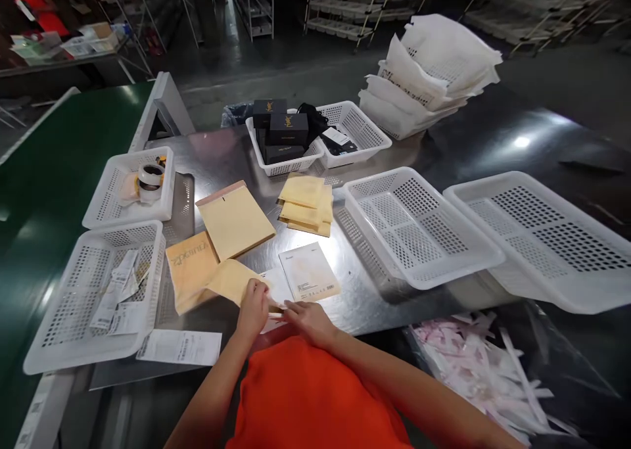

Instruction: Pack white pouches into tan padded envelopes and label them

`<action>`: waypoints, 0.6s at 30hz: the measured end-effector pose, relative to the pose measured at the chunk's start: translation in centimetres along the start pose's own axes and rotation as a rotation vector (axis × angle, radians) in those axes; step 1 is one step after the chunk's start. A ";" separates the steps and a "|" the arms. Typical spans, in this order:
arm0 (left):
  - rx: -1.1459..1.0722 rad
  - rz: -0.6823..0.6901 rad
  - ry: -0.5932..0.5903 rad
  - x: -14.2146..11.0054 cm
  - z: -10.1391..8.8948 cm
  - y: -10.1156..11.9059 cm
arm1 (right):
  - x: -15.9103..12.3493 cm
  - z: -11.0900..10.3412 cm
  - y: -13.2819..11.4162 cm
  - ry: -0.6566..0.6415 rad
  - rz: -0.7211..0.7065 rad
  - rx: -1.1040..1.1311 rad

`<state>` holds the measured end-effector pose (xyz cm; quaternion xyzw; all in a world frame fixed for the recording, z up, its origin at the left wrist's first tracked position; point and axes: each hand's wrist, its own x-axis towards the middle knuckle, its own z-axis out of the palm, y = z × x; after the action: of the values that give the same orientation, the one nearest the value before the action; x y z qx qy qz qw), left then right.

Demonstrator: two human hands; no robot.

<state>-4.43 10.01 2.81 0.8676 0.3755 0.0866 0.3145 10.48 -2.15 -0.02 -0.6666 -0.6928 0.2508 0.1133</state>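
Note:
My left hand (253, 309) and my right hand (309, 319) meet at the near edge of a steel table (463, 146). Between them lies a white paper slip (275, 290), pinched by the fingertips of both hands. The left hand also rests on a small tan padded envelope (227, 281). Just beyond the right hand lies a flat pale packet with printed text (308, 271). A larger tan envelope with lettering (190, 259) sits to the left.
Another big tan mailer (235, 220) and a stack of small ones (305, 204) lie mid-table. White perforated baskets (419, 222) stand around; one holds black boxes (286, 130), one tape rolls (148, 176), one paper slips (116, 291). A bag of paper strips (483, 363) is at right.

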 end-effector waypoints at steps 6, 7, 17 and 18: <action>0.116 0.046 -0.090 -0.8 0.4 2.7 | 0.5 -1.1 0.2 0.186 0.210 0.227; 0.139 0.049 -0.101 -1.1 0.6 3.0 | 0.6 -1.3 0.2 0.216 0.258 0.270; 0.252 0.052 -0.005 -2.0 1.7 3.6 | 1.3 -2.3 -1.4 0.344 0.188 0.131; 0.256 0.070 -0.028 -2.1 1.9 3.7 | 1.3 -2.3 -1.3 0.376 0.135 0.087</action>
<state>-3.00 5.69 3.75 0.9143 0.3487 0.0368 0.2029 10.37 -0.39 2.36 -0.7411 -0.6017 0.1584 0.2523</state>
